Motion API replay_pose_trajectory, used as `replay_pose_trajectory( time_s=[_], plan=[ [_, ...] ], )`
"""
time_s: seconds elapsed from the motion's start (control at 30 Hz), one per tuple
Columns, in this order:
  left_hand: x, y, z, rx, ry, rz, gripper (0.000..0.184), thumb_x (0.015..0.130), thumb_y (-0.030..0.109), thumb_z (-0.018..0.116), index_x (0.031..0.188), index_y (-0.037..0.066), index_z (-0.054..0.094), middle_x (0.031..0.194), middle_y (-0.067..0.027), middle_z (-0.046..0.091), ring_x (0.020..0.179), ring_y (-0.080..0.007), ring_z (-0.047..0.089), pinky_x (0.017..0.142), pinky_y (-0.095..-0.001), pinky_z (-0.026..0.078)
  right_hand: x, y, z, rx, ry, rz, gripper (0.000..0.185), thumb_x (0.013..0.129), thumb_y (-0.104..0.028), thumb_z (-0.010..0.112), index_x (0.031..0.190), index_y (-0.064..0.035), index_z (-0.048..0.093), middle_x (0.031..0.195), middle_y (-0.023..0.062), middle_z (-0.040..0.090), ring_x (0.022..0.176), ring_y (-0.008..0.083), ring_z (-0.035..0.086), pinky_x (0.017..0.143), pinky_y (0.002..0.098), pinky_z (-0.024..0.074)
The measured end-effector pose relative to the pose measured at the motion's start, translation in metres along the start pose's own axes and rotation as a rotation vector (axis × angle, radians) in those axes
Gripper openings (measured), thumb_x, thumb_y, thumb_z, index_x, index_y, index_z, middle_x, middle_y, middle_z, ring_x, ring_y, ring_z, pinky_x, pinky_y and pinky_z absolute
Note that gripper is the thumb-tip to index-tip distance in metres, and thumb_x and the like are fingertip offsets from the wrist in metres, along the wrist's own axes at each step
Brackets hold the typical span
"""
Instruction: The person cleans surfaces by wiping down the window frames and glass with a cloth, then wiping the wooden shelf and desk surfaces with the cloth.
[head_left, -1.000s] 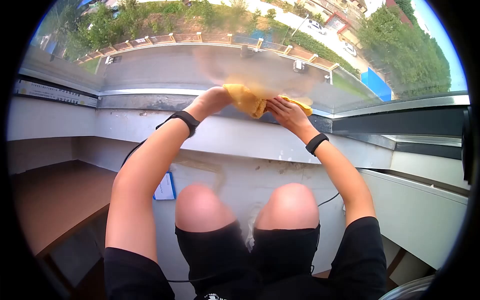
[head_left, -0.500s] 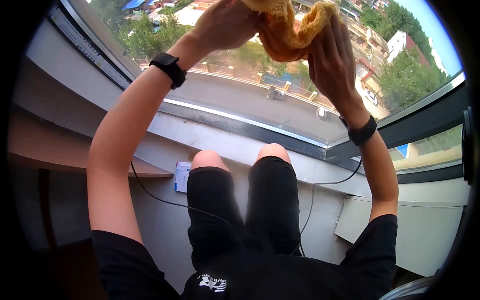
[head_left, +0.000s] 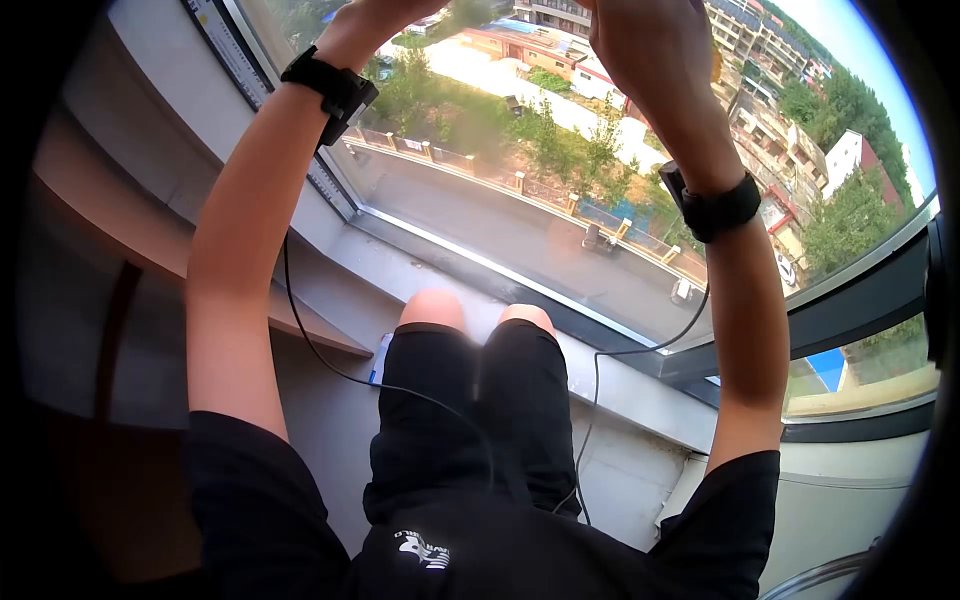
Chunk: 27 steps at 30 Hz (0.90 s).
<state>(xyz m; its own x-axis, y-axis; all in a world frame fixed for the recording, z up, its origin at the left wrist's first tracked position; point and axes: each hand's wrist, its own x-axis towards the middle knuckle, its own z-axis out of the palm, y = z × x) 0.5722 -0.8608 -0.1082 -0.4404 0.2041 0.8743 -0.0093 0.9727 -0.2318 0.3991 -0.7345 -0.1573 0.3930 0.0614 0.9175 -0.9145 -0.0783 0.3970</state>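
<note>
Both arms reach up in front of the window glass (head_left: 480, 190). My left hand (head_left: 385, 15) is at the top edge, cut off by the frame, and its fingers are out of sight. Further right, my right hand (head_left: 655, 50) is raised against the view outside, its fingertips also beyond the top edge. A sliver of yellow cloth (head_left: 716, 62) shows just beside the right hand; the rest of the cloth is hidden or out of frame. Black bands with small devices are on my left wrist (head_left: 330, 92) and right wrist (head_left: 712, 205).
Below the glass runs a white sill (head_left: 620, 390). A brown shelf (head_left: 150, 235) is on the left, with a blue-and-white box (head_left: 380, 360) near my knee. Thin black cables (head_left: 597, 400) hang from both wrists. A dark window frame (head_left: 870, 285) crosses the right side.
Both hands have moved up from the lower edge of the glass to the top of the view. The yellow cloth, earlier plain between them, has nearly left the frame. The view has tilted.
</note>
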Motion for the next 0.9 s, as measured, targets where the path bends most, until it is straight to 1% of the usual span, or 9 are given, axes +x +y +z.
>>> replay_pose_trajectory(
  time_s=[0.13, 0.17, 0.23, 0.3, 0.33, 0.43, 0.7, 0.83, 0.9],
  plan=[
    [-0.078, -0.012, 0.036, 0.151, 0.050, -0.055, 0.016, 0.089, -0.010, 0.047, 0.100, -0.002, 0.055, 0.095, -0.0159, 0.052, 0.088, -0.0310, 0.051, 0.082, -0.0393, 0.046, -0.053, -0.039, 0.001, 0.107, -0.128, 0.182, 0.038, 0.089, 0.005, 0.056, 0.127, 0.0059, 0.058, 0.142, 0.0250, 0.050, 0.136, 0.0441, 0.046, 0.111, 0.0530, 0.0434],
    [-0.105, -0.015, 0.037, 0.248, 0.006, -0.059, 0.014, 0.089, -0.008, 0.049, 0.100, -0.002, 0.056, 0.095, -0.0164, 0.053, 0.087, -0.0322, 0.052, 0.080, -0.0398, 0.046, -0.060, -0.048, -0.015, 0.023, -0.366, 0.110, 0.034, 0.093, 0.000, 0.058, 0.127, 0.0043, 0.060, 0.143, 0.0251, 0.050, 0.134, 0.0431, 0.048, 0.111, 0.0520, 0.0441],
    [-0.168, -0.022, 0.045, 0.558, -0.394, -0.132, 0.015, 0.093, 0.004, 0.058, 0.106, -0.003, 0.060, 0.099, -0.0194, 0.058, 0.091, -0.0383, 0.057, 0.080, -0.0445, 0.048, -0.111, -0.063, 0.001, 0.029, -0.359, 0.052, 0.027, 0.085, -0.008, 0.065, 0.111, -0.0014, 0.068, 0.132, 0.0150, 0.060, 0.136, 0.0328, 0.049, 0.116, 0.0431, 0.0368],
    [-0.204, -0.008, 0.046, 0.657, -0.432, 0.120, 0.027, 0.081, 0.016, 0.073, 0.107, 0.012, 0.069, 0.095, -0.0077, 0.063, 0.098, -0.0272, 0.067, 0.084, -0.0403, 0.057, -0.153, -0.091, 0.005, 0.041, -0.546, -0.001, 0.025, 0.089, -0.009, 0.062, 0.111, -0.0046, 0.071, 0.138, 0.0129, 0.057, 0.144, 0.0275, 0.043, 0.120, 0.0439, 0.0337],
    [-0.224, 0.008, 0.055, 0.595, -0.460, -0.039, 0.013, 0.081, 0.009, 0.068, 0.081, 0.019, 0.076, 0.099, 0.0030, 0.070, 0.102, -0.0196, 0.066, 0.095, -0.0339, 0.052, -0.179, -0.104, 0.007, 0.055, -0.626, -0.031, 0.025, 0.090, -0.010, 0.062, 0.113, -0.0043, 0.071, 0.139, 0.0121, 0.057, 0.144, 0.0268, 0.042, 0.120, 0.0432, 0.0332],
    [-0.309, 0.011, 0.078, 0.336, -0.602, 0.076, 0.020, 0.087, 0.014, 0.065, 0.106, 0.017, 0.071, 0.109, -0.0013, 0.069, 0.104, -0.0189, 0.067, 0.091, -0.0360, 0.056, -0.245, -0.138, 0.004, 0.149, -0.838, -0.086, 0.031, 0.094, -0.014, 0.057, 0.120, -0.0025, 0.069, 0.146, 0.0124, 0.053, 0.147, 0.0242, 0.038, 0.122, 0.0405, 0.0301],
    [-0.531, 0.053, 0.152, 0.438, -1.217, 0.292, 0.025, 0.094, 0.018, 0.056, 0.117, 0.022, 0.065, 0.137, 0.0075, 0.055, 0.136, -0.0115, 0.044, 0.118, -0.0303, 0.033, -0.422, -0.226, -0.005, 0.122, -1.304, -0.485, 0.047, 0.099, -0.020, 0.049, 0.143, -0.0027, 0.054, 0.158, 0.0116, 0.040, 0.152, 0.0232, 0.027, 0.128, 0.0397, 0.0164],
    [-0.585, 0.069, 0.180, 0.377, -1.217, 0.295, 0.029, 0.095, 0.020, 0.054, 0.122, 0.020, 0.064, 0.145, 0.0080, 0.051, 0.141, -0.0110, 0.038, 0.122, -0.0317, 0.028, -0.468, -0.252, -0.008, 0.100, -1.462, -0.544, 0.058, 0.098, -0.024, 0.046, 0.151, -0.0019, 0.043, 0.162, 0.0077, 0.035, 0.153, 0.0210, 0.025, 0.129, 0.0386, 0.0113],
    [-0.583, 0.068, 0.180, 0.347, -1.198, 0.259, 0.030, 0.095, 0.020, 0.053, 0.123, 0.019, 0.064, 0.145, 0.0073, 0.051, 0.141, -0.0112, 0.038, 0.123, -0.0321, 0.026, -0.463, -0.248, -0.010, 0.146, -1.391, -0.475, 0.053, 0.094, -0.022, 0.051, 0.143, -0.0010, 0.052, 0.155, 0.0074, 0.046, 0.148, 0.0207, 0.034, 0.129, 0.0386, 0.0152]
  ],
)
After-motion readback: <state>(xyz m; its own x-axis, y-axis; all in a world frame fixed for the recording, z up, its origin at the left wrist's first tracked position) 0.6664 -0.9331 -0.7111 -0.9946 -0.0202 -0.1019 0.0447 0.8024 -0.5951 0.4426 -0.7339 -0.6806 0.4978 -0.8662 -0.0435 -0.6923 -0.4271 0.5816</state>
